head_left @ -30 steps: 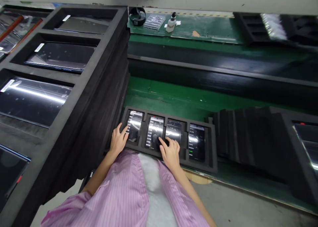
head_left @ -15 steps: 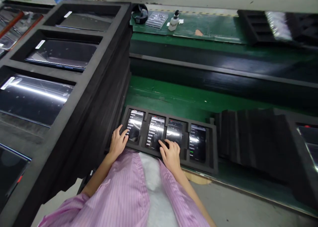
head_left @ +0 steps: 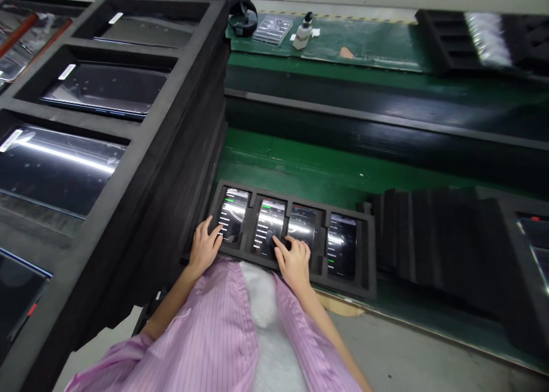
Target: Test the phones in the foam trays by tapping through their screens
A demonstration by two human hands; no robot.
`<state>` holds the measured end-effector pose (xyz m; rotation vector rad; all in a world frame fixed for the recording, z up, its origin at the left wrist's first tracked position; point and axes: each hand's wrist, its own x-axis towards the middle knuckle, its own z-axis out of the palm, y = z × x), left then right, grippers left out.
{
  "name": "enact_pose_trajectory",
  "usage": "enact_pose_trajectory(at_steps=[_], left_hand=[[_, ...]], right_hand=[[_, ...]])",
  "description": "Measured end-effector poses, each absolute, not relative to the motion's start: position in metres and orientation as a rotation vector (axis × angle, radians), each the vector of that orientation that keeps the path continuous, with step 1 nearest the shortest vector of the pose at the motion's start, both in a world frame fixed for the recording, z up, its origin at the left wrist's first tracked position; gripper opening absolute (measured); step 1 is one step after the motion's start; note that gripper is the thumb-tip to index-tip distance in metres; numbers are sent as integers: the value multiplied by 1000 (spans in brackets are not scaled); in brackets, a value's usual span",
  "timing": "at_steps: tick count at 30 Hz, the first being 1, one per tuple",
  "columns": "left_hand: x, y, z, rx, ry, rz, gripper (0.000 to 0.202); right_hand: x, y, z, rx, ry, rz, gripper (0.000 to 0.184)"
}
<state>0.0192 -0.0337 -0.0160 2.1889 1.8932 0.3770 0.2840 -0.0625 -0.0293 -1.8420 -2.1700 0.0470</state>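
Note:
In front of me lies a black foam tray [head_left: 365, 277] with several smartphones in its slots. My left hand [head_left: 205, 248] rests at the tray's left edge, fingers apart, a fingertip at the lower left of the leftmost smartphone [head_left: 234, 212]. My right hand [head_left: 295, 260] has its fingers spread, with the index finger at the lower right of the second smartphone [head_left: 270, 220]. Its other fingers cover the bottom of the third smartphone [head_left: 302, 221]. The rightmost smartphone [head_left: 342, 240] is untouched. Lit text lists show on the first, second and rightmost screens. Neither hand holds anything.
A tall stack of foam trays [head_left: 171, 151] holding phones rises on my left. More foam trays [head_left: 437, 237] stand on the right. Behind a dark rail [head_left: 386, 117] are a small bottle [head_left: 303, 32], a clear plastic case [head_left: 273, 30] and a black tape roll [head_left: 243, 19].
Green lines have appeared near the top of the lists on the first and second smartphones. My right index finger has shifted slightly up and left. The left hand has barely moved.

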Motion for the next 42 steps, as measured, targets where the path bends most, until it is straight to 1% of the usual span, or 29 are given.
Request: enact_pose_trajectory(at_steps=[4, 13, 26, 30, 36, 42], left_hand=[[23, -26, -9, 2155, 1958, 289, 39], [27, -21, -3, 2200, 1978, 133, 38], [27, -20, -3, 2259, 1987, 84, 39], [26, -20, -5, 2259, 1999, 123, 41], [27, -18, -5, 2248, 2017, 132, 42], [28, -17, -3, 2244, 2022, 156, 42]], right_hand=[[283, -59, -29, -1858, -2121, 78, 35], [281, -53, -24, -1870, -2085, 92, 35], [278, -44, -20, -1914, -2154, 121, 35], [299, -60, -22, -2000, -1966, 54, 35], [361, -87, -31, -2260, -1614, -159, 36], [390, -87, -29, -2374, -1644, -168, 35]])
